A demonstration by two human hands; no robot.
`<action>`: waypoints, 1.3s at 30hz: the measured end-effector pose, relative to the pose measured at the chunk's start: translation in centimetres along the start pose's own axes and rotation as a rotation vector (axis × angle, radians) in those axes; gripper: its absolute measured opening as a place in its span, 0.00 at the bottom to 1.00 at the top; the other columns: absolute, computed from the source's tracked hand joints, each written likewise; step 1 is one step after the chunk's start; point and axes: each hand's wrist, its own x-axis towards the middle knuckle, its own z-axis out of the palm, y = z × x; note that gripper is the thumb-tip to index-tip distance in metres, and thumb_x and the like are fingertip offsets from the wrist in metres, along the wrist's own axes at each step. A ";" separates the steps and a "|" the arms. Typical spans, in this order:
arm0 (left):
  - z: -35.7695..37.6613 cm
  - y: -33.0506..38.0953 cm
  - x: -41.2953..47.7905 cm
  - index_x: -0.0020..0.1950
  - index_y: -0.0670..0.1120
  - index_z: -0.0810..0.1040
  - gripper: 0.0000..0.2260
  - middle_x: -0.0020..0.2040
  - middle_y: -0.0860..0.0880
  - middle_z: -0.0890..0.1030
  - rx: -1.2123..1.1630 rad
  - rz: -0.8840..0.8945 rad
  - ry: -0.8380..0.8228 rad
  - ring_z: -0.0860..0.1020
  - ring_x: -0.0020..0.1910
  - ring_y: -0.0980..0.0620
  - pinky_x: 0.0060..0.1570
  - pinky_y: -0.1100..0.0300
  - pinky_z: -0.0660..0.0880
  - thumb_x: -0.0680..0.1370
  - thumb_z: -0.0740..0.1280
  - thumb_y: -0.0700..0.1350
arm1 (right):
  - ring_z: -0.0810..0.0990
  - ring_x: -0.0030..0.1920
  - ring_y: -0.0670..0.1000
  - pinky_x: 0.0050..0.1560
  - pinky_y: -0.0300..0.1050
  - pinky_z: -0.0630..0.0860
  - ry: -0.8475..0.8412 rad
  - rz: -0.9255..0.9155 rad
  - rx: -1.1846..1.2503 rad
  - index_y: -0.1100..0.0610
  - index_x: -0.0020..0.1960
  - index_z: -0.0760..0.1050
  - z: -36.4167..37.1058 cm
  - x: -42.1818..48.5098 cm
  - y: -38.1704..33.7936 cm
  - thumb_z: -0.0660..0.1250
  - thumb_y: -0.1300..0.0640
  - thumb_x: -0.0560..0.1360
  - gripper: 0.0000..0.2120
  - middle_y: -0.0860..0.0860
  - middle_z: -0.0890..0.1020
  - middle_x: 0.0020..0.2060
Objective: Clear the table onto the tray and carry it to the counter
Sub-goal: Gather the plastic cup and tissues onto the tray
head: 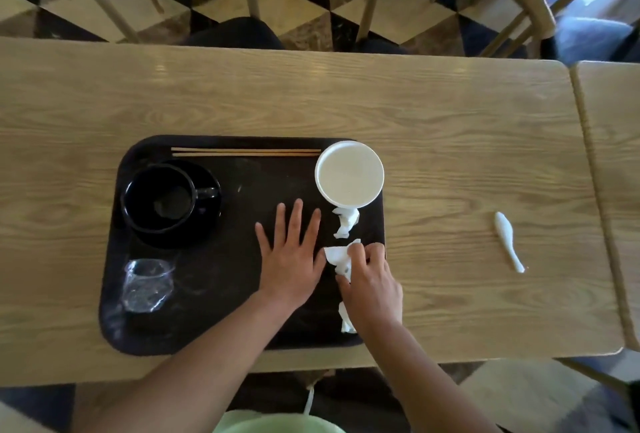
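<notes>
Fingers (356,252) of the right hand (372,288) pinch a crumpled napkin (337,257) over the tray (242,294); left hand (291,259) flat, fingers spread; spoon (507,240) lies on the surface (450,120).

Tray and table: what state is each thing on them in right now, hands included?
tray: flat on the table, loaded
black cup: upright on its saucer, looks empty
chopsticks: paired along the tray's far edge
white bowl: upright, overhanging the tray's right edge
plastic wrapper: crumpled, on the tray
crumpled napkin: pinched by the right hand
left hand: flat, open on the tray
white spoon: on the bare table
</notes>
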 end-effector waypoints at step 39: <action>3.6 3.9 1.3 0.82 0.54 0.50 0.30 0.83 0.47 0.48 0.083 -0.333 0.198 0.44 0.81 0.42 0.74 0.31 0.47 0.80 0.48 0.59 | 0.78 0.44 0.59 0.47 0.56 0.75 0.400 -0.312 0.201 0.59 0.52 0.81 -3.5 6.5 17.5 0.72 0.59 0.73 0.08 0.55 0.81 0.44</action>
